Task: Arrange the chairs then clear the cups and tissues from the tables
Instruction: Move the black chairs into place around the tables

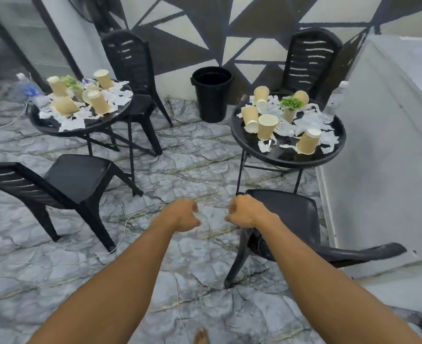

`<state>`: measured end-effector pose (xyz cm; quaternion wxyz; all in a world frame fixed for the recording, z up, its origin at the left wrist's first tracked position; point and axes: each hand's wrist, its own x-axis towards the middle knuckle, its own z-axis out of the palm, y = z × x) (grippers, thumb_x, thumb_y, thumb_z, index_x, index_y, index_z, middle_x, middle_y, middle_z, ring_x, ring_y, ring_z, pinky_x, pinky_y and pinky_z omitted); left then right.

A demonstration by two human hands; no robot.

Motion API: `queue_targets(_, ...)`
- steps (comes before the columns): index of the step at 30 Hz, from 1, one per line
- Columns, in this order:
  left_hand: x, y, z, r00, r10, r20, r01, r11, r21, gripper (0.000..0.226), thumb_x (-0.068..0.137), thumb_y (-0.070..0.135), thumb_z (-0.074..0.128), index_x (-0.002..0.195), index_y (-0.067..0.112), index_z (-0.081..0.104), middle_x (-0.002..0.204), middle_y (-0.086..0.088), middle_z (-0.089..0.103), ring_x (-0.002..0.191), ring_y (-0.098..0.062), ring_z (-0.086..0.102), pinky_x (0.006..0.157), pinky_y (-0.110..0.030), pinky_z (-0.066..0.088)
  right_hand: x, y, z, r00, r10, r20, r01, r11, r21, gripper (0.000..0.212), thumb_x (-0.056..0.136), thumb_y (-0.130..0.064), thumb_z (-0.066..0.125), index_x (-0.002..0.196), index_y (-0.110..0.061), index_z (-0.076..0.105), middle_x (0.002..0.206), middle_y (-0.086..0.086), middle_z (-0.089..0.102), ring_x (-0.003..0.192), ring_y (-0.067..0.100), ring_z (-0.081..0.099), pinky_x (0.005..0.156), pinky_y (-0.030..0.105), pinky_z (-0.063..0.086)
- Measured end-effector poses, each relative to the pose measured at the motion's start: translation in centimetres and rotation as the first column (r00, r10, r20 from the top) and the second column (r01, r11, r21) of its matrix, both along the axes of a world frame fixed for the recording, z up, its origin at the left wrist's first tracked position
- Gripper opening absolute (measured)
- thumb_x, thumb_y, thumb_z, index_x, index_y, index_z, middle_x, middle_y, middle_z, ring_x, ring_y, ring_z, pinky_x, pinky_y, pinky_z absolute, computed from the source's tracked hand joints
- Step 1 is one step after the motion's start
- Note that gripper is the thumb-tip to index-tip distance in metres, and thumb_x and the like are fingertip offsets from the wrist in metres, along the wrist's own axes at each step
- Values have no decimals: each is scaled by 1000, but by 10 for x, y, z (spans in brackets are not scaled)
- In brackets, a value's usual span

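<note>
Two round black tables carry tan paper cups and crumpled white tissues: the left table (46,127) and the right table (285,158). A cup (267,126) stands upright on the right table, and another cup (100,101) leans on the left one. Black plastic chairs stand around them: a near left chair (76,177), a far left chair (130,60), a far right chair (309,58) and a near right chair (294,214). My left hand (183,216) hangs over the floor, loosely curled and holding nothing. My right hand (245,211) hovers loosely curled at the near right chair's front corner.
A black bin (212,93) stands against the patterned wall between the tables. Each table has a small potted plant (290,105), and a water bottle (334,103) stands on the right one. A thin white cable (124,232) lies on the marble floor. A grey wall runs along the right.
</note>
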<state>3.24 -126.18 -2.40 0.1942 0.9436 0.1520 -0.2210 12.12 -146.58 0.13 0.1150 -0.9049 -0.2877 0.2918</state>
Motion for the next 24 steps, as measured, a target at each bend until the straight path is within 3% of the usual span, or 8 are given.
queue_targets(3, -2, 35, 11, 1000, 13, -1, -13, 1000, 10, 53, 87, 41, 71, 132, 17, 58, 136, -5, 55, 123, -25, 53, 97, -35, 48, -1, 38, 4, 999, 35, -8, -35, 998, -52, 35, 90, -45, 66, 106, -14, 69, 105, 8, 67, 93, 27, 63, 81, 41, 55)
queue_targets(6, 1, 64, 16, 999, 44, -3, -44, 999, 14, 52, 86, 40, 72, 130, 16, 59, 135, -7, 58, 120, -26, 56, 96, -37, 49, 9, 64, 4, 999, 34, -11, -35, 995, -91, 33, 91, -42, 67, 104, -12, 69, 100, 9, 68, 91, 27, 65, 82, 42, 56)
queue_targets(9, 10, 86, 23, 998, 57, -26, -57, 998, 19, 51, 88, 37, 72, 132, 15, 57, 136, -8, 56, 120, -28, 55, 96, -37, 49, 25, 86, 4, 1000, 27, -11, -28, 995, -100, 35, 90, -41, 67, 99, -7, 71, 98, 12, 69, 88, 28, 66, 82, 44, 58)
queue_targets(15, 63, 122, 19, 998, 63, -5, -63, 998, 1, 53, 86, 40, 72, 132, 19, 57, 136, -8, 53, 120, -27, 54, 93, -37, 49, 71, 125, -5, 1000, 24, 0, -24, 997, -75, 43, 89, -34, 66, 112, 1, 68, 114, 23, 66, 100, 35, 65, 87, 48, 56)
queue_targets(24, 182, 184, 7, 997, 49, -63, -48, 999, 19, 53, 84, 35, 70, 133, 20, 57, 138, -5, 51, 122, -24, 52, 95, -34, 48, 190, 187, -25, 1000, -9, -20, 7, 996, -85, 36, 85, -37, 66, 107, -8, 69, 107, 14, 69, 92, 27, 66, 83, 43, 58)
